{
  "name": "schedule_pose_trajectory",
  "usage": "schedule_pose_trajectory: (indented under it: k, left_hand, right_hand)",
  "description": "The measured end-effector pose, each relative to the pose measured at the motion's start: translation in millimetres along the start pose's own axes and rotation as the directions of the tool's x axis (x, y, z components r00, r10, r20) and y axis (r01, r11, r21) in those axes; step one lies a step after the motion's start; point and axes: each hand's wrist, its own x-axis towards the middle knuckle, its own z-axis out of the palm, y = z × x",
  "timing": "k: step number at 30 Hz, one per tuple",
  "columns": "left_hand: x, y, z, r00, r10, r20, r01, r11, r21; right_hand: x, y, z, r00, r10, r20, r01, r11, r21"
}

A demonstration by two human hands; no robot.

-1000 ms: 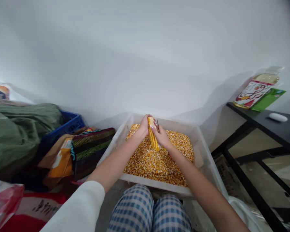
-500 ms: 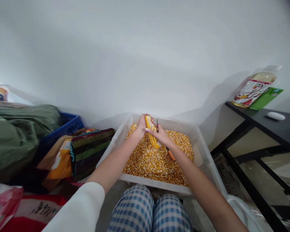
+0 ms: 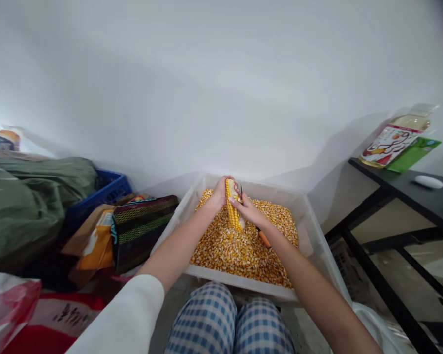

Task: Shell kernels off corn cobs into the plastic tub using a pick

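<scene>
An ear of corn with yellow kernels and a bare pale patch near its top is held tilted over a plastic tub. My left hand is closed around its upper end. My right hand is closed at the cob's right side, its thumb pressed on the kernel rows. A thin dark rod sticks up beside the right fingers. Below the right wrist shows an orange handle; whether it belongs to the rod is hidden. Loose corn kernels heap up beneath both hands.
A black table at right carries a bottle, a green packet and a white oval object. At left are a blue crate, a dark mesh bag and red-white bags. A white wall stands behind.
The view has shifted slightly, so everything sits a little further right. The ear of corn is more upright, and my right thumb has moved slightly along it. Both hands keep their hold.
</scene>
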Motion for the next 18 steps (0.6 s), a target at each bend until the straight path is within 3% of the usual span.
schedule_pose_trajectory:
  k: [7,12,18]
  left_hand:
    - [0.6,1.5,-4.0,0.999,-0.037,-0.003,0.037,0.998,-0.044]
    - [0.9,4.1,-5.1,0.998,-0.055,0.012,0.055,0.998,-0.018]
    - [-2.7,12.4,-5.0,0.995,0.079,-0.063,-0.077,0.997,0.021]
  right_hand:
    - [1.7,5.0,2.5,0.999,-0.006,0.036,0.003,0.996,0.084]
    - [1.1,3.8,2.8,0.997,0.06,0.052,-0.067,0.986,0.15]
    - [-3.1,-9.0,0.9,0.994,0.108,-0.02,-0.108,0.994,-0.021]
